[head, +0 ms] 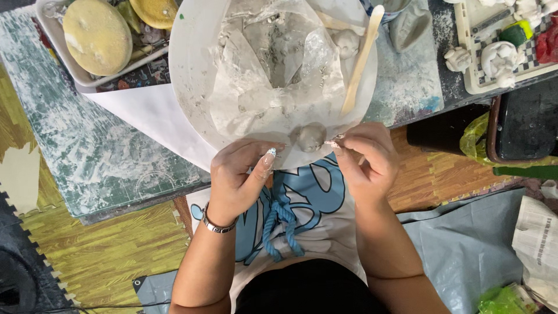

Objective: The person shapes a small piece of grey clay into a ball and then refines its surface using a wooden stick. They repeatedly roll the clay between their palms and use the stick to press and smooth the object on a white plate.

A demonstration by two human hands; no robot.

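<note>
A small grey lump of clay [310, 137] rests on the near rim of a round white plate [195, 70]. My left hand [241, 174] curls beside the lump on its left, the thumb pointing toward it; I cannot tell whether it touches. My right hand [366, 157] is on the lump's right, its fingers pinched on a thin tool whose tip meets the clay. Crumpled clear plastic [273, 70], a second small clay ball [347, 42] and a wooden stick [360, 61] lie on the plate.
A clay-smeared green cutting mat [87, 145] covers the table. A white tray [64, 49] at the back left holds yellow sponges [97, 36]. At the back right a tray [468, 64] carries white figures and coloured clay. A black box [526, 122] and green plastic lie at right.
</note>
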